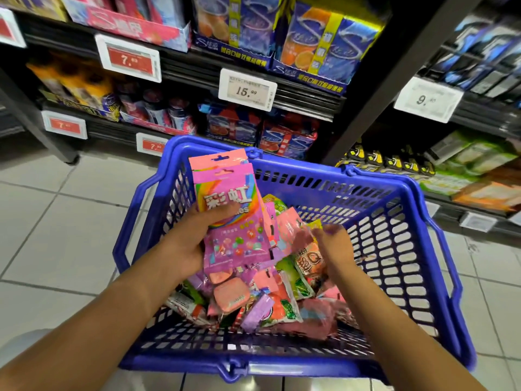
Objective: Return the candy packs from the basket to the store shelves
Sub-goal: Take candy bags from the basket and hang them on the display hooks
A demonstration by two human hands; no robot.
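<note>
Most of the job's ahead of me by the look of it: the candy packs (253, 300) are piled in a heap on the floor of the basket (400, 249), lower middle of the frame, pinks, greens and purples all jumbled, with a little pink tin (231, 296) sitting in the mix. My left hand (194, 238) has fingers curled round a small stack of pink rainbow packs (228, 213), at least two going by the hang tabs, held upright above the left side of the pile, so I'd say those are next for the shelves. My right hand (335, 249) is down among the packs just right of center; its fingertips are blurred, so I can't tell if it's pinching the orange pack (308, 259) beside it or just rummaging. The shelves (282, 105) run across the top of the frame, stocked with boxed gum and price tags (247, 89), well apart from both hands. Can't see any rainbow packs up there, so I can't say which slot they go in.
</note>
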